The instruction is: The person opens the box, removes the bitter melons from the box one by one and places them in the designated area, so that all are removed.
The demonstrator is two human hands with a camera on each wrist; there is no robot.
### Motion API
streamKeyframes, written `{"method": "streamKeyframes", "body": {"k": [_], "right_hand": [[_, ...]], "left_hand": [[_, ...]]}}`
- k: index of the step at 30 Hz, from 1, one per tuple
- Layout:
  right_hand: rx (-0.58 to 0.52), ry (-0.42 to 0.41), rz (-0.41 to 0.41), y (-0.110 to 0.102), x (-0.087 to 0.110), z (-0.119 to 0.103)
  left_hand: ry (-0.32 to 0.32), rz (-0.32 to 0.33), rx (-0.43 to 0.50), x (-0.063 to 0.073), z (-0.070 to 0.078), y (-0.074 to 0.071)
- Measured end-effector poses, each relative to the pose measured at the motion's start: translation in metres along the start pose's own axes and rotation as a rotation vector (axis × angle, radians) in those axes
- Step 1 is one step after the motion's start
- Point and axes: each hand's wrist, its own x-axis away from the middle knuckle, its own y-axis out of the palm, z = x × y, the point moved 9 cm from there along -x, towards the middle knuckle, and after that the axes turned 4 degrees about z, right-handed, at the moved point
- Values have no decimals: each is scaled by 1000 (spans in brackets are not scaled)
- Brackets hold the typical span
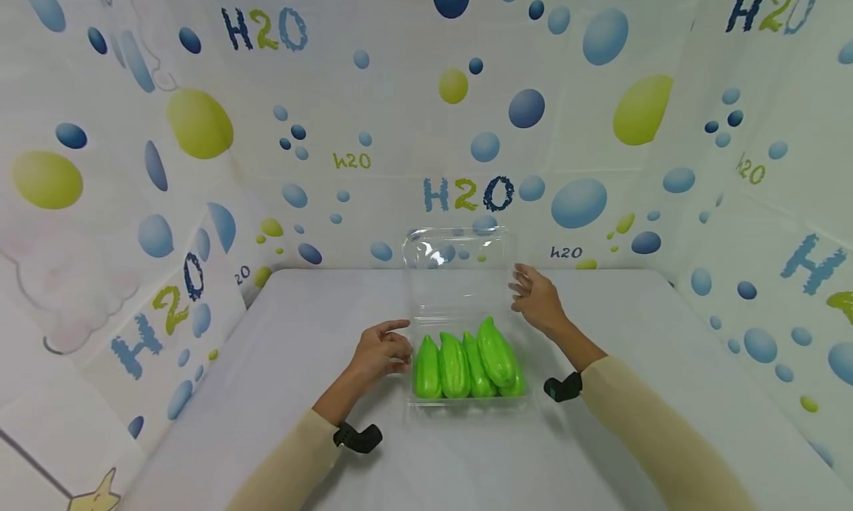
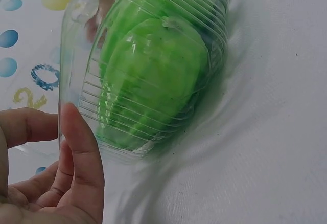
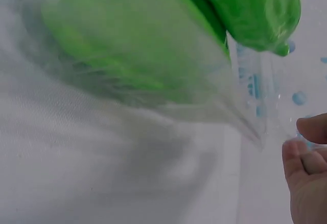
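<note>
Raised clear plastic lid (image 1: 460, 281), hinge crosswise, backs the clear plastic box (image 1: 469, 402) of glossy green tapered vegetables (image 1: 455, 366). Right hand (image 1: 536, 300), fingertips parted, is just right of the lid; left hand (image 1: 380, 352), left edge, pinch undeterminable.

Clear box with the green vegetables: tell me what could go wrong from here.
The topmost vegetable lies over another and might roll, or keep the lid from shutting.
The lid is raised behind the box; a knock from the right grip, close beside it, could swing it down.
The left grip, at the box's side, might nudge it askew.
</note>
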Motion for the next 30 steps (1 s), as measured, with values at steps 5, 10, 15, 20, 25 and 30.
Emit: {"method": "streamKeyframes", "body": {"k": [5,10,15,20,25,30], "right_hand": [[34,36,-29,3,-6,14],[80,76,-35,8,-9,29],[115,117,-28,13,-9,37],[110,134,-36,15,-7,40],[90,169,-33,16,-4,45],[75,217,-32,18,1,51]], "left_hand": [[8,5,-9,-1,2,-2],[4,-9,-5,-4,1,-2],[-8,-4,4,-7,-1,-5],[-9,3,8,-7,1,-5],[-6,5,8,-8,1,-6],[-6,17,10,-9,-1,-7]]}}
